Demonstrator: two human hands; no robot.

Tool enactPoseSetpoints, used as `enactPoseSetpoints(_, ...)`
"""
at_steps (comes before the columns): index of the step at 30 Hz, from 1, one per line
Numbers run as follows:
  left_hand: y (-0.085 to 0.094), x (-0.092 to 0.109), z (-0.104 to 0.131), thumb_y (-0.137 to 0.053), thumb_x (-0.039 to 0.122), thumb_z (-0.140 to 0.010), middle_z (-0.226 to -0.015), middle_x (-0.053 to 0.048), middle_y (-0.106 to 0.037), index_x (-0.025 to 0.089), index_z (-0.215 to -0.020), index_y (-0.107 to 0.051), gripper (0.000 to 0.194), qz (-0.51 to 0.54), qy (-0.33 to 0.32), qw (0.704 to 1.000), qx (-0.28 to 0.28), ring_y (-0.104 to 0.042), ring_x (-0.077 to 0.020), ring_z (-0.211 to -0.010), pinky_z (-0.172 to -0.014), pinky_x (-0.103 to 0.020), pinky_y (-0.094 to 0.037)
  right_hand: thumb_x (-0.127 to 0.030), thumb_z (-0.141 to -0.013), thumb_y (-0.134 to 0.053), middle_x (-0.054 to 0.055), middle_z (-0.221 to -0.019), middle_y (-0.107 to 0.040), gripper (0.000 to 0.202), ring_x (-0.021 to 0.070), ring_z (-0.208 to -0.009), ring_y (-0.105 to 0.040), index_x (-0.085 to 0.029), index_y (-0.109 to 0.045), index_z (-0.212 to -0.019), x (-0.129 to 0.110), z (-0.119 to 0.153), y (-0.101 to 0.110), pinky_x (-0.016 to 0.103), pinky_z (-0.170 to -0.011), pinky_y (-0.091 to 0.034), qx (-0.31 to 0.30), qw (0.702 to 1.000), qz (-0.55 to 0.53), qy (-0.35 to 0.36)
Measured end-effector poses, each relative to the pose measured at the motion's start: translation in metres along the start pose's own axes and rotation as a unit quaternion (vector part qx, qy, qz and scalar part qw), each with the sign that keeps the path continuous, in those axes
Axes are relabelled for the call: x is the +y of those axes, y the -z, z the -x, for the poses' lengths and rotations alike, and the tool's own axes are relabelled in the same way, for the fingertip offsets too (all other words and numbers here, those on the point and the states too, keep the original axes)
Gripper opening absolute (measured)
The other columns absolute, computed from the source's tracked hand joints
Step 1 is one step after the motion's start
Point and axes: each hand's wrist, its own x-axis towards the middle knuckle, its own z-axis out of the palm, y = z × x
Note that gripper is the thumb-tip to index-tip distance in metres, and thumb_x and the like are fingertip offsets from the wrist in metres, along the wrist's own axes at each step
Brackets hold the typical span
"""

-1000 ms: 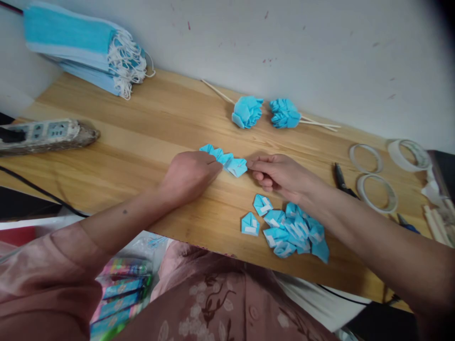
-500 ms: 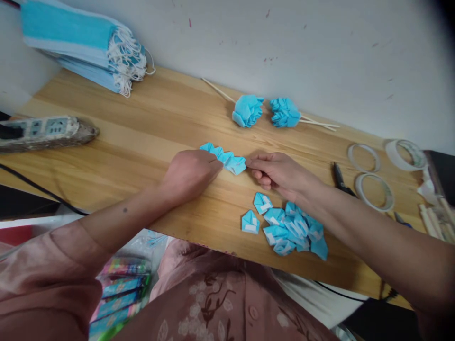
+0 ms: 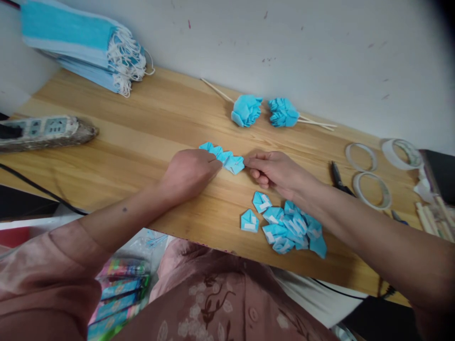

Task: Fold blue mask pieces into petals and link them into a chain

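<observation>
A short chain of folded blue petal pieces point(image 3: 223, 157) lies in the middle of the wooden table point(image 3: 142, 128). My left hand point(image 3: 190, 173) rests fisted on the chain's left part, pressing it down. My right hand point(image 3: 275, 171) pinches the chain's right end between thumb and fingers. Below my right wrist sits a heap of several loose blue folded pieces point(image 3: 286, 225) with white tape on them. Two finished blue flowers on thin sticks point(image 3: 265, 112) lie by the wall.
A stack of blue face masks point(image 3: 85, 47) leans at the back left. A power strip point(image 3: 42, 132) lies at the left edge. Three tape rolls point(image 3: 371, 189), dark scissors point(image 3: 339, 177) and wooden sticks point(image 3: 433, 218) are at the right.
Both hands stay on the chain of pieces; the view has only drifted slightly.
</observation>
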Motion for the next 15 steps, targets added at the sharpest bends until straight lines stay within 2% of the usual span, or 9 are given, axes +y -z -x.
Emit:
enactPoseSetpoints(7,0.0004,-0.0004,0.0007,-0.040,0.022,-0.100,-0.080,-0.009,-0.068,0.015,-0.085,-0.071,0.035,-0.012,-0.005,1.000,0.002,-0.057,-0.0215,-0.073,-0.057,-0.033,-0.021,-0.013,-0.092,-0.059,-0.005,-0.049,-0.050,0.031,0.0029,-0.036,-0.035,-0.017,-0.058,-0.061,0.0011,-0.0013,0.0000,0.018,-0.035,-0.028,0.010,1.000,0.006,0.004)
enactPoseSetpoints(15,0.0002,-0.0008,0.0008,-0.039,0.022,-0.101,-0.081,-0.009,-0.068,0.015,-0.087,-0.071,0.036,-0.025,-0.014,1.000,0.004,-0.057,-0.0212,-0.073,-0.057,-0.034,-0.018,-0.016,-0.092,-0.063,-0.004,-0.051,-0.050,0.037,0.0037,-0.038,-0.036,-0.019,-0.052,-0.057,-0.0026,0.0004,-0.0017,0.019,-0.037,-0.030,0.010,1.000,0.026,-0.001)
